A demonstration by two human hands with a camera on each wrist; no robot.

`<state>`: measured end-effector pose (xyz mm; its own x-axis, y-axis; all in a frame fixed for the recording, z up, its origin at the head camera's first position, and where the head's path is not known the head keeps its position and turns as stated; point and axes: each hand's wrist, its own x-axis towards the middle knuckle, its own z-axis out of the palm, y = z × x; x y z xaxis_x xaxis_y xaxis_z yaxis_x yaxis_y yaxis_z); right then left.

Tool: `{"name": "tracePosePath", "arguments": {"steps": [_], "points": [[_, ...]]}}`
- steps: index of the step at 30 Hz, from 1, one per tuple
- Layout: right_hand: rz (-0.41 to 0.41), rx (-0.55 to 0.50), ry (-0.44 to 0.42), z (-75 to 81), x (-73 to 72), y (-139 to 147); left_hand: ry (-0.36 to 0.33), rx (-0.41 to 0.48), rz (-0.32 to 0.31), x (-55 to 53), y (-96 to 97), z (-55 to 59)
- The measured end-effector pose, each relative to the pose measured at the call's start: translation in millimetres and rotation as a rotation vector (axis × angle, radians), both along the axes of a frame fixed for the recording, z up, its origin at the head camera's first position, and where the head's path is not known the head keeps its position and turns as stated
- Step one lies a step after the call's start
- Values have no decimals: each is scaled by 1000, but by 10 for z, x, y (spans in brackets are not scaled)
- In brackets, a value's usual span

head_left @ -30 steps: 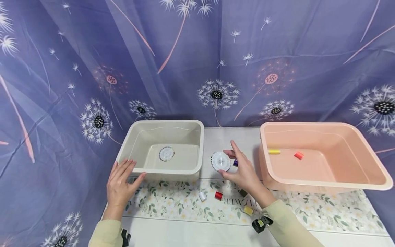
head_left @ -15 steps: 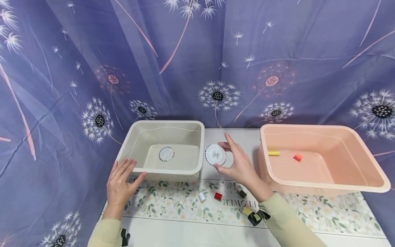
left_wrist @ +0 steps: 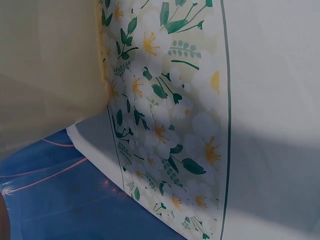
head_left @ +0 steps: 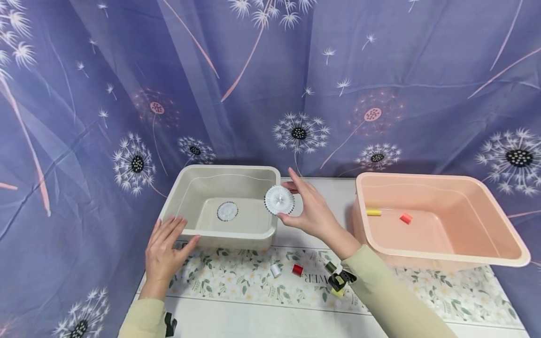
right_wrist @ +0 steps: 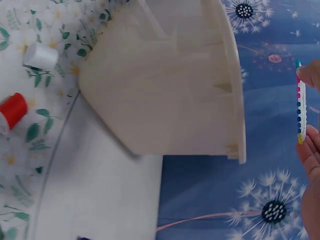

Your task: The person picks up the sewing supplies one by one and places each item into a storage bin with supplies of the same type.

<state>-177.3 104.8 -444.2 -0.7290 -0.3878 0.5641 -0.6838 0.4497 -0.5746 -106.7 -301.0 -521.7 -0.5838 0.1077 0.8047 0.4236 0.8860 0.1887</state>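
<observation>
My right hand pinches a white wheel of sewing pins between thumb and fingers, at the right rim of the grey bin. Edge-on in the right wrist view, that pin wheel shows coloured heads along its border. A second pin wheel lies flat on the grey bin's floor. My left hand rests on the near left corner of this bin, fingers extended over the rim. The left wrist view catches only the bin's side and the flowered table cover.
To the right stands a pink bin with a yellow spool and a red spool inside. On the table lie a white spool, another red spool, a dark green spool and a partly hidden yellow one.
My right hand has carried the pin wheel leftward and up, from the gap between the bins to the grey bin's right rim. My left hand has stayed on the rim.
</observation>
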Motion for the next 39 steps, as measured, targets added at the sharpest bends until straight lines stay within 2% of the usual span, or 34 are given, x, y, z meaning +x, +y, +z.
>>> {"name": "tracePosePath", "arguments": {"steps": [5, 14, 27, 39], "points": [[50, 18, 36, 92, -124, -137, 3, -1, -3, 3, -7, -7], [89, 106, 69, 188, -263, -261, -1, 2, -8, -8, 10, 7], [158, 233, 31, 294, -524, -457, 8, 6, -16, -28, -4, 8], [221, 422, -67, 385, -692, -675, 20, 6, -11, -26, -15, 9]]}}
